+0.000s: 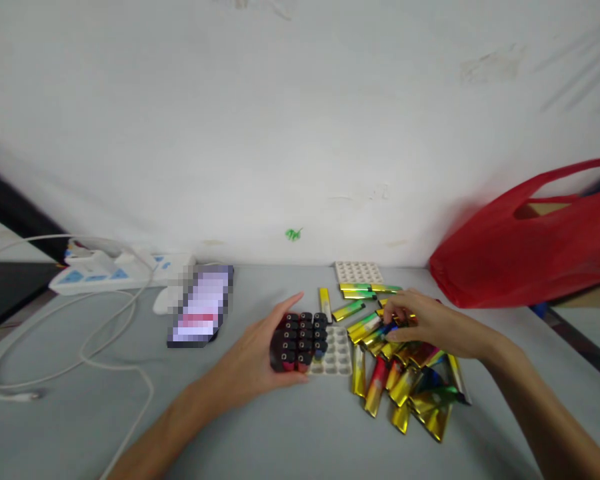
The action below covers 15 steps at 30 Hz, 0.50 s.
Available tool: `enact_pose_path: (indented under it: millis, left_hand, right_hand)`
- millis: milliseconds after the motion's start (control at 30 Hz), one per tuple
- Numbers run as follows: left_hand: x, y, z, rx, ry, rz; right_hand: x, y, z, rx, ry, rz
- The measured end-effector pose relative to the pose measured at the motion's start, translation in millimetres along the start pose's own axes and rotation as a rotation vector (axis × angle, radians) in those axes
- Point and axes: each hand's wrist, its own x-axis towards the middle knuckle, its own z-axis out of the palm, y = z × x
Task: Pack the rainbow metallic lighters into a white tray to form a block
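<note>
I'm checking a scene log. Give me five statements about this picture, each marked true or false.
1. The left hand is at the left side of the black-topped pieces. True.
2. The right hand is over the phone. False: it is at the shiny pieces.
3. A small white tray lies near the wall. True.
4. The red bag is left of the phone. False: it is to the phone's right.
5. The power strip is left of the phone. True.

A head-worn camera looks forward and down from close above a gray table (pixel 260 433) toward a white wall (pixel 280 133).
</note>
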Motion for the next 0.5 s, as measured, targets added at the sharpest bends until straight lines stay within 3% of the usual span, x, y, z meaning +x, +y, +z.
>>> enact_pose_path:
  millis: [300,400,500]
  left_hand:
    - [-0.6,-0.9,0.1,-0.016,-0.016,-0.006]
    - [-0.8,0.5,0.0,-0.025,-0.017,-0.018]
    - [-0.6,1.1,0.3,-0.008,-0.003,-0.004]
  right_hand:
    - [13.9,16.1,-18.3,0.096,-0.069,-0.115]
    - [6.2,14.0,-29.6,0.253,-0.096,-0.092]
    - [-3.4,9.5,-33.4,0.476,-0.011,-0.107]
